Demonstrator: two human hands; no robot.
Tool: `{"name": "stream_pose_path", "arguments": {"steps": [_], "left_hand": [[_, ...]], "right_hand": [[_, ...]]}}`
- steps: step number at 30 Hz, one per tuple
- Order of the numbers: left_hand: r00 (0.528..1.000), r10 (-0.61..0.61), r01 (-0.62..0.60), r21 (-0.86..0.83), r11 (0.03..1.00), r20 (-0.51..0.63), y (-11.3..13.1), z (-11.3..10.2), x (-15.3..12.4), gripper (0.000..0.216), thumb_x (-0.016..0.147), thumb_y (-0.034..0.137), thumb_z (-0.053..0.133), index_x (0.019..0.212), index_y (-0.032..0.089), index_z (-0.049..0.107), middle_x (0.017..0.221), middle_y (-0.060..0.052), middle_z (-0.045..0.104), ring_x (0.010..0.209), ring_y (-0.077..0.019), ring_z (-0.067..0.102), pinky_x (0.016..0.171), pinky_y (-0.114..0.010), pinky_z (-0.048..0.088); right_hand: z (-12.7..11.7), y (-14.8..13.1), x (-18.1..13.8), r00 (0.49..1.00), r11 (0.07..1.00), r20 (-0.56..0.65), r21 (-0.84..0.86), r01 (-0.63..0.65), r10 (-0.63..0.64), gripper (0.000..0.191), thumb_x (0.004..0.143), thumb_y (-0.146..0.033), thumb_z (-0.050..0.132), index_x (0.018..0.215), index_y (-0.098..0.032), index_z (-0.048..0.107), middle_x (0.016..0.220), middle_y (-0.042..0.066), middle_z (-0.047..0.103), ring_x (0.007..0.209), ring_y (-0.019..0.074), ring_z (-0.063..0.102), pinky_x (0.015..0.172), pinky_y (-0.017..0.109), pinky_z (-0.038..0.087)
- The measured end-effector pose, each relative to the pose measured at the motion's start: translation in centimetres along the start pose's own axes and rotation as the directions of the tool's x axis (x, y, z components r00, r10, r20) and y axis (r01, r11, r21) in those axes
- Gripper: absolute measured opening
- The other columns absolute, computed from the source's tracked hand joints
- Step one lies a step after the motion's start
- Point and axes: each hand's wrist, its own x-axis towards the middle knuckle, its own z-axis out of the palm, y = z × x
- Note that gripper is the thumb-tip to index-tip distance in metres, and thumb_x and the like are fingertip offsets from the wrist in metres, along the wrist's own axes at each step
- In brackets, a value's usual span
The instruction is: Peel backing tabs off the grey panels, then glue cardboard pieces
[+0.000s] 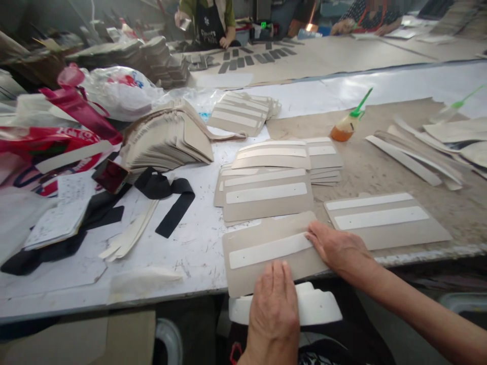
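A beige board panel [266,230] lies at the table's front edge, with one white strip [272,249] along its middle. My left hand [274,304] rests with fingers stretched out flat on the panel's near edge, its palm over a small stack of white strips [319,306] just off the table edge. My right hand [337,244] has its fingertips pressed together at the right end of the strip on the panel. To the right lies another panel [388,228] bearing two white strips. Behind, several similar panels [266,203] overlap in a pile.
A glue bottle [344,124] with a green nozzle stands behind the panels. Loose pale strips [407,157] lie at right. A fanned stack of boards [171,139], black ribbon [175,195], a notepad [61,208] and plastic bags [117,91] crowd the left. Two people work across the table.
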Motion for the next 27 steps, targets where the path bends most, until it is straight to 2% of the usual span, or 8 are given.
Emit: {"name": "stream_pose_path", "arguments": {"steps": [3,5,10,18,21,23,27], "left_hand": [[0.983,-0.034,0.022,-0.07,0.997,-0.181,1.9,1.8,1.2,0.034,0.084,0.005,0.04,0.112,0.006,0.059,0.13,-0.016,0.055,0.128,-0.03,0.041,0.099,-0.041,0.043],[0.974,-0.056,0.039,-0.082,0.996,-0.22,2.7,2.6,1.8,0.034,0.087,0.008,0.037,0.112,0.006,0.06,0.131,-0.015,0.055,0.13,-0.0279,0.039,0.104,-0.04,0.039],[0.989,-0.09,0.084,-0.056,0.995,-0.117,3.5,3.2,2.5,0.036,0.09,0.01,0.035,0.118,0.005,0.057,0.129,-0.014,0.057,0.128,-0.0253,0.043,0.105,-0.036,0.039],[0.978,-0.142,0.126,-0.11,0.986,-0.152,3.7,4.5,2.1,0.038,0.084,0.001,0.036,0.117,0.003,0.054,0.125,-0.019,0.058,0.127,-0.0298,0.044,0.099,-0.043,0.044],[0.99,-0.069,0.059,-0.078,0.995,-0.127,3.3,4.1,2.2,0.036,0.084,0.002,0.037,0.114,0.002,0.056,0.122,-0.019,0.06,0.121,-0.03,0.05,0.097,-0.042,0.046],[0.992,-0.037,0.03,-0.057,0.998,-0.117,3.0,3.8,2.3,0.033,0.087,0.007,0.038,0.112,0.004,0.058,0.121,-0.018,0.062,0.12,-0.0297,0.051,0.099,-0.047,0.043],[0.985,-0.085,0.079,-0.047,0.996,-0.147,2.9,4.0,2.3,0.033,0.091,0.014,0.033,0.109,0.01,0.061,0.121,-0.012,0.063,0.124,-0.0262,0.048,0.11,-0.057,0.023]], "right_hand": [[0.1,0.0,0.0,1.0,1.0,-0.027,-0.002,0.008,-0.008,0.034,0.096,-0.034,0.029,0.077,-0.02,0.054,0.059,0.004,0.061,0.048,0.016,0.055,0.047,0.026,0.021],[0.2,0.1,0.0,0.998,1.0,-0.051,0.003,0.024,-0.024,0.036,0.096,-0.035,0.028,0.076,-0.019,0.054,0.058,0.004,0.06,0.047,0.0159,0.055,0.047,0.026,0.022],[0.5,0.3,-0.1,0.996,0.999,-0.073,0.004,0.053,-0.053,0.036,0.096,-0.037,0.029,0.076,-0.02,0.054,0.058,0.003,0.059,0.045,0.0153,0.053,0.047,0.026,0.023],[0.5,0.4,-0.1,0.997,0.999,-0.061,0.009,0.043,-0.043,0.038,0.097,-0.037,0.028,0.076,-0.02,0.055,0.059,0.002,0.06,0.046,0.0149,0.053,0.047,0.026,0.023],[0.6,0.4,-0.1,0.998,0.999,-0.051,0.011,0.043,-0.042,0.037,0.096,-0.036,0.029,0.076,-0.02,0.055,0.06,0.002,0.06,0.047,0.0148,0.053,0.048,0.026,0.023],[0.8,0.5,-0.1,0.998,0.999,-0.046,0.019,0.046,-0.045,0.035,0.096,-0.036,0.03,0.076,-0.02,0.054,0.06,0.002,0.061,0.048,0.0153,0.054,0.047,0.026,0.023],[0.7,0.5,0.1,1.0,0.999,-0.019,0.043,0.02,-0.019,0.03,0.094,-0.036,0.034,0.078,-0.02,0.055,0.061,0.002,0.062,0.049,0.0163,0.056,0.047,0.026,0.023]]}}
